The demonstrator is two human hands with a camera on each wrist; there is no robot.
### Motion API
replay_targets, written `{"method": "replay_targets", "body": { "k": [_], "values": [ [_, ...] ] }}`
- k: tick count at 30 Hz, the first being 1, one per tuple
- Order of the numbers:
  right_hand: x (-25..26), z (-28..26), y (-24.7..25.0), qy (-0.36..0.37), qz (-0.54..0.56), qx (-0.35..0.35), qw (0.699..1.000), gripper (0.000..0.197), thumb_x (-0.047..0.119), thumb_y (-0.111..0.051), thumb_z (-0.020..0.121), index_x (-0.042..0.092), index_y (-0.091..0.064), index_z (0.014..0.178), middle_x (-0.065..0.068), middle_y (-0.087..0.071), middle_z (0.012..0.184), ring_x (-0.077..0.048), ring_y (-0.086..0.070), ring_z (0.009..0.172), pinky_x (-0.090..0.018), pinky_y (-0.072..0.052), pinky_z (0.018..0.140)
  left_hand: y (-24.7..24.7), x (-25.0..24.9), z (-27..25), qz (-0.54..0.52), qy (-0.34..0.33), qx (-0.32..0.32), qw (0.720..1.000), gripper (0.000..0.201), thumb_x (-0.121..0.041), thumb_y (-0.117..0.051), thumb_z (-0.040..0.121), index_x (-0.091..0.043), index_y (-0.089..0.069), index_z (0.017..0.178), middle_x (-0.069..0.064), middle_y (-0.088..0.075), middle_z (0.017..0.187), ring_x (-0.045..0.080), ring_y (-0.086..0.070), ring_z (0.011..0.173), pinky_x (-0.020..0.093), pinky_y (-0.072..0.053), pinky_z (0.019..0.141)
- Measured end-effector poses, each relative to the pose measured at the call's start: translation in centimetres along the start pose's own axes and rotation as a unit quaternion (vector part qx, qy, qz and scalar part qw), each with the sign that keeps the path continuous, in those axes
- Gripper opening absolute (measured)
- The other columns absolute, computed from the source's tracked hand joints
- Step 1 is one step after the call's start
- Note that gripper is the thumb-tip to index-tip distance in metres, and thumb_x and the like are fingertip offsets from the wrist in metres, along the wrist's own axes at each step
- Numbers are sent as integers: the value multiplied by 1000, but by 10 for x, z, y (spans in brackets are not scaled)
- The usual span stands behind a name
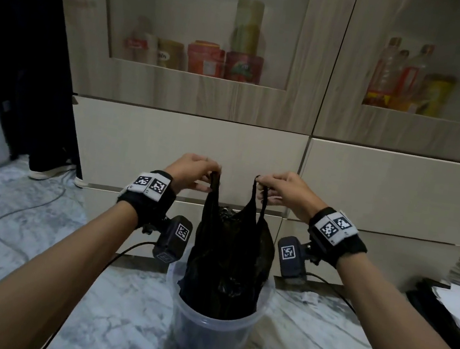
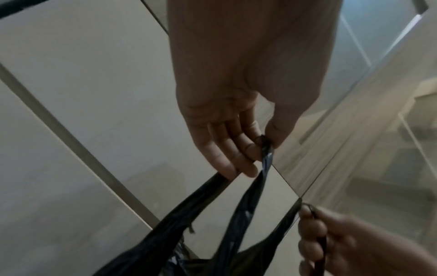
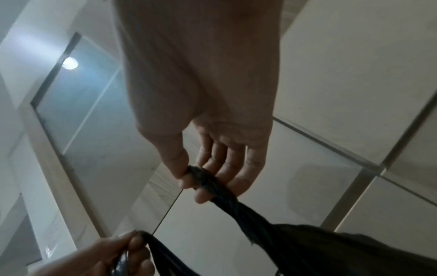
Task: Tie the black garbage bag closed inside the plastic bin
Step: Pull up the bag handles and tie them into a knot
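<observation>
Between the hands: an open gap stood between the left hand (image 1: 193, 173) and right hand (image 1: 283, 189), above the garbage bag (image 1: 228, 266).
Behind: cabinet drawers (image 1: 184, 152) closed off the far side.
Below: the plastic bin (image 1: 210, 336) blocked the floor (image 1: 119, 307); marble lay bare either side.
Right: papers (image 1: 459, 307) crowded that edge.

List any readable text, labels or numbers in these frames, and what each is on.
None readable.
Cabinet jars: printed labels, too blurred.
Bottles: labels too blurred.
Wristband tags: black-and-white marker patterns, no words.
Black garbage bag and plastic bin: no print visible.
</observation>
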State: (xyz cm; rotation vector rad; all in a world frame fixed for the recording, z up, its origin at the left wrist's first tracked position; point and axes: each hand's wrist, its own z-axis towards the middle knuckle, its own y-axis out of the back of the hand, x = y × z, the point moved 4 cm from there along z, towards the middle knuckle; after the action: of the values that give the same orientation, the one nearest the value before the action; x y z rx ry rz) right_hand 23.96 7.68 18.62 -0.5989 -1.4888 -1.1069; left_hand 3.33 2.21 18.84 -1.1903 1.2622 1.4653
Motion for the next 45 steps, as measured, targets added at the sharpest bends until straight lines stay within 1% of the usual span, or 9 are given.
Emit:
{"method": "replay_targets", "body": {
  "k": [8, 15, 18, 20, 26, 33, 36, 39, 45],
  "values": [
    [7, -4, -19, -25, 96, 66, 993, 34, 2, -42, 95, -2, -57, 125, -17, -69, 110, -24, -69, 88, -30, -58, 76, -19, -3, -3, -17, -33, 38, 999, 32, 1, -42, 90, 3, -65, 113, 18, -66, 97, 22, -67, 77, 25, -60, 66],
    [17, -11, -33, -30, 91, 107, 990, 35, 14, -49, 96, -6, -58, 124, -22, -66, 117, -32, -65, 100, -30, -58, 79, -39, 1, -8, 46, -69, 8, 997, 38, -5, -62, 85, -3, -58, 124, 19, -67, 94, 10, -64, 47, 22, -55, 48],
    [19, -9, -31, 13, -44, 69, 997, 36, 32, -59, 91, 4, -69, 112, -11, -74, 104, -14, -70, 94, -26, -54, 81, -38, 2, -4, 130, -116, -42, 984, 38, -13, -67, 82, -7, -64, 119, 12, -71, 93, 15, -67, 62, 19, -52, 48],
    [21, -3, -30, 61, -81, -6, 995, 26, 21, -63, 89, -1, -71, 99, -8, -72, 83, 0, -67, 70, -12, -49, 64, -39, 1, -3, 141, -131, -41, 980, 39, -16, -70, 80, -10, -67, 118, 7, -73, 93, 12, -68, 73, 13, -48, 49],
    [10, 6, -17, 63, -77, -94, 991, 16, 9, -65, 86, -1, -70, 97, -12, -71, 87, -11, -65, 70, -8, -47, 54, -26, 4, -1, 77, -107, -12, 991, 34, -8, -70, 78, -12, -70, 111, 15, -74, 98, 21, -69, 90, 34, -53, 83],
    [-20, 0, 17, 65, -63, -139, 986, 19, 0, -57, 88, 15, -57, 100, -13, -63, 88, -25, -67, 75, -27, -54, 63, 9, 25, 0, 26, -69, -47, 996, 20, 8, -56, 83, -6, -70, 85, 4, -66, 73, 6, -61, 52, 16, -57, 63],
    [-46, -5, 35, 50, -90, -160, 982, 29, -8, -48, 87, 19, -53, 78, -14, -57, 82, -28, -63, 72, -41, -59, 68, 31, 45, 1, 46, -51, -87, 994, 34, 14, -48, 82, -9, -68, 66, 6, -63, 65, 5, -56, 46, 21, -54, 59],
    [-70, -10, 46, 23, -183, -159, 970, 39, -2, -47, 87, 26, -67, 69, -6, -68, 85, -26, -62, 82, -45, -55, 81, 51, 67, 1, 110, -32, -115, 987, 42, 14, -43, 79, -12, -73, 65, 10, -64, 70, 16, -58, 59, 29, -54, 69],
    [-55, -19, 45, 74, -326, -118, 935, 43, -3, -45, 85, 15, -71, 113, -6, -69, 119, -21, -60, 105, -32, -48, 86, 57, 58, -3, 337, -91, -103, 931, 42, 9, -48, 73, -7, -75, 101, 11, -73, 101, 27, -65, 97, 35, -51, 90]
  ]
}}
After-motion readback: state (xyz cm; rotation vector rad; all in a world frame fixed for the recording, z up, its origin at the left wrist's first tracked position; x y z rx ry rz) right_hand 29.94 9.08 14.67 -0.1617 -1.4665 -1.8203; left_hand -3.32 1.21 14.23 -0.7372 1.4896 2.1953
